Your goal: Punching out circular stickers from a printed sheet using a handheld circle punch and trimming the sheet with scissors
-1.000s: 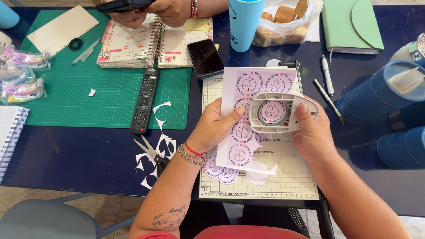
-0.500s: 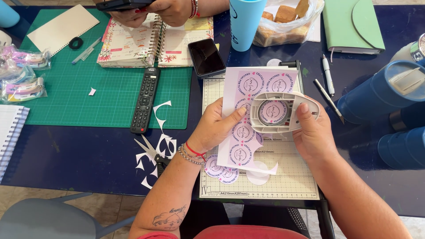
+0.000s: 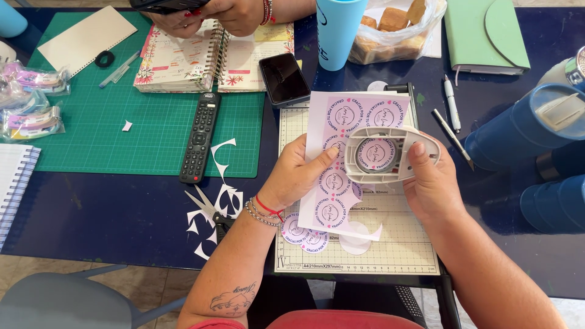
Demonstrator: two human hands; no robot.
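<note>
Right hand (image 3: 434,183): closed around the right end of a white teardrop-shaped circle punch (image 3: 390,154), thumb resting on its top face, fingers tucked beneath. Left hand (image 3: 298,173): curled on the left edge of a printed sheet of round pink labels (image 3: 344,164), thumb pressed flat on the paper just beside the punch; red and beaded bracelets at the wrist. The sheet is fed into the punch, one label centred in its round window. Both are held slightly above a gridded paper trimmer board (image 3: 390,244), on which lie cut-out round labels (image 3: 304,234) and a blank white disc (image 3: 354,239) near the lower edge of the sheet. To the left of the board, on the dark blue table (image 3: 91,207): scissors (image 3: 210,212) among white paper offcuts (image 3: 226,198), a black remote control (image 3: 201,137) overlapping a green cutting mat (image 3: 91,134). Farther up: a black phone (image 3: 284,79), a spiral-bound planner (image 3: 195,58) under another person's hands (image 3: 213,12), a light blue tumbler (image 3: 338,27), a clear bag of baked goods (image 3: 396,27), a green notebook (image 3: 484,36). To the right: two pens (image 3: 451,116), large blue flasks (image 3: 536,128).
</note>
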